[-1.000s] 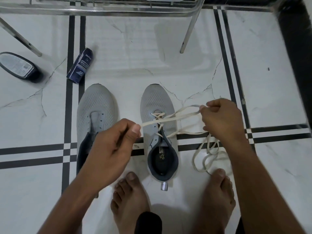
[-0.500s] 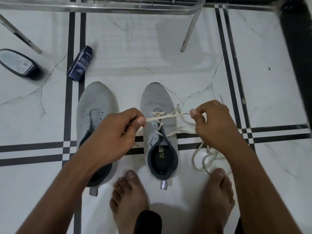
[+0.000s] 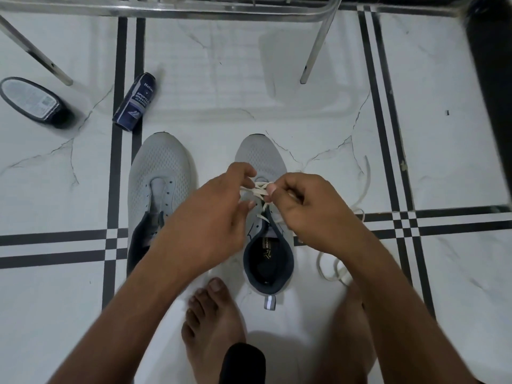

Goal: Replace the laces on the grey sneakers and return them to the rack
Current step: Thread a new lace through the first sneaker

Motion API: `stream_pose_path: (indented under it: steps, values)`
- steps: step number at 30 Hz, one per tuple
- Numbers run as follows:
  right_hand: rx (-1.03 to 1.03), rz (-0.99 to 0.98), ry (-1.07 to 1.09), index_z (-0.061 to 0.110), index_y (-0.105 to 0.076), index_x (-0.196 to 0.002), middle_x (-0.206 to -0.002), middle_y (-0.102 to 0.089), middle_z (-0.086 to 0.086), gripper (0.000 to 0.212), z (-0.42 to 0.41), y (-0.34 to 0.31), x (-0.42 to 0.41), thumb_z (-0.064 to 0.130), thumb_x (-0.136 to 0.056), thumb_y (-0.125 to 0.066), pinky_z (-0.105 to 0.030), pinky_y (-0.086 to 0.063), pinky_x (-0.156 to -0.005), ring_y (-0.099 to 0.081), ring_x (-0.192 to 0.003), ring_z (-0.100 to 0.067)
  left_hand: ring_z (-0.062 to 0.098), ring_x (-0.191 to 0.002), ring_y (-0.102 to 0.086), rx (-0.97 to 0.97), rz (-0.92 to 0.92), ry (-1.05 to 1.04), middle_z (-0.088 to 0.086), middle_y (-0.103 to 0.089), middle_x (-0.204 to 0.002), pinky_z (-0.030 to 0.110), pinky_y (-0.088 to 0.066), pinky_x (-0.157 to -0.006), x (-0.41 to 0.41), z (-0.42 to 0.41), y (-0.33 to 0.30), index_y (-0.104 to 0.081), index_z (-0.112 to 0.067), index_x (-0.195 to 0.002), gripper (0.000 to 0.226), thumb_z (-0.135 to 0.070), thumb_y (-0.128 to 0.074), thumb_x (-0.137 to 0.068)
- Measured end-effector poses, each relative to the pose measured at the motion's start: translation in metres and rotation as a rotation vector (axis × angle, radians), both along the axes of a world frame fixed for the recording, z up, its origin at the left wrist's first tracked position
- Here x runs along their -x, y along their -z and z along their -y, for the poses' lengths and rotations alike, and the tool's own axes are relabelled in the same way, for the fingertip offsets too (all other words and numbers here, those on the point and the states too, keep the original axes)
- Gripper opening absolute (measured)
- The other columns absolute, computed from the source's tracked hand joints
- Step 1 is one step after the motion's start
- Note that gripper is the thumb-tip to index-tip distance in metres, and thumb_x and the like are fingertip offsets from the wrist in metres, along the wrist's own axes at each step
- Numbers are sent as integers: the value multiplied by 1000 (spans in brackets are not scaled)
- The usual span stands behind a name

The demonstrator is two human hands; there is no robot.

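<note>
Two grey sneakers stand side by side on the tiled floor, toes away from me. The left sneaker (image 3: 159, 173) has bare eyelets and no lace. The right sneaker (image 3: 260, 155) carries a cream lace (image 3: 256, 189) through its upper eyelets. My left hand (image 3: 216, 214) hovers over that shoe's left side with thumb and fingers around the lace strand. My right hand (image 3: 310, 209) pinches the lace between thumb and forefinger over the eyelets. The lace's loose length (image 3: 332, 270) trails on the floor to the right.
The metal rack (image 3: 315, 48) stands at the top, one leg behind the right sneaker. A dark blue cleaner can (image 3: 134, 102) and a dark oval container (image 3: 32, 101) lie at the far left. My bare feet (image 3: 213, 317) are just behind the shoes.
Both hands have moved inward from either side and now meet over the right sneaker's eyelets. The stretched lace has slackened and bunched between them.
</note>
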State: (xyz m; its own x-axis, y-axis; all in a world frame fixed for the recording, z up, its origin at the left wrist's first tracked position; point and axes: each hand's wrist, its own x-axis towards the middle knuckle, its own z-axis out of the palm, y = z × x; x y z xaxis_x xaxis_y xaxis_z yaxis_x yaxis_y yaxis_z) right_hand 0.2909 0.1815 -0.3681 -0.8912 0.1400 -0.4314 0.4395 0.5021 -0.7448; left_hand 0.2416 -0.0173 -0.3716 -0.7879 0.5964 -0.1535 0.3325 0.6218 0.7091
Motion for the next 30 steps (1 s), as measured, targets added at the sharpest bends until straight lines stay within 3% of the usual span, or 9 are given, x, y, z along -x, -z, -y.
stream_pose_path:
  steps: [3, 6, 10, 17, 23, 28, 30]
  values:
    - [6, -32, 105, 20, -74, -92, -50, -51, 25, 22, -4, 12, -3, 36, -105, -67, -23, -41, -60, -53, -50, -1, 2, -122, -49, 1, 77, -70, -17, -51, -137, 21, -43, -95, -27, 7, 4, -43, -29, -147, 64, -26, -71, -89]
    - [30, -38, 126, 19, -77, -96, -50, -54, 26, 15, -2, 19, -6, 33, -101, -73, -13, -40, -57, -56, -50, 1, 8, -124, -52, 59, 64, -91, -11, -50, -140, 27, -48, -95, -51, 4, 18, -45, -25, -147, 66, -36, -72, -88]
    - [-52, -108, 60, 23, -81, -99, -79, -73, 22, 6, 7, 31, -11, 28, -98, -78, -7, -47, -69, -70, -76, 4, 20, -112, -61, 68, 18, -162, -4, -53, -135, 45, -60, -83, -64, -7, 38, -50, -19, -136, 51, -26, -71, -90]
    - [-181, -146, -48, 23, -79, -95, -91, -74, 13, 5, 6, 33, -5, 25, -94, -74, -23, -56, -81, -68, -87, -4, 29, -88, -68, 178, -66, -228, 3, -72, -110, 37, -51, -63, -70, -24, 42, -58, -18, -133, 40, -27, -66, -94]
    - [-382, -45, -201, 20, -82, -95, -93, -75, 2, 15, 8, 27, 10, 25, -96, -68, -31, -53, -81, -66, -84, -13, 27, -57, -62, 223, -193, -235, 3, -68, -75, 26, -31, -48, -72, -27, 51, -66, -12, -108, 25, -27, -73, -89]
    - [-410, 49, -239, 24, -82, -96, -98, -75, 3, 12, 6, 21, 24, 27, -95, -70, -31, -56, -85, -67, -93, -15, 24, -55, -60, 171, -287, -223, 2, -66, -74, 32, -43, -42, -70, -29, 55, -64, -14, -96, 28, -41, -58, -105]
    - [-392, 71, -236, 21, -80, -94, -94, -75, 2, 11, 5, 18, 25, 27, -94, -71, -30, -55, -86, -67, -92, -15, 25, -55, -59, 196, -303, -205, 3, -64, -73, 33, -42, -42, -72, -33, 54, -64, -15, -92, 23, -35, -65, -102]
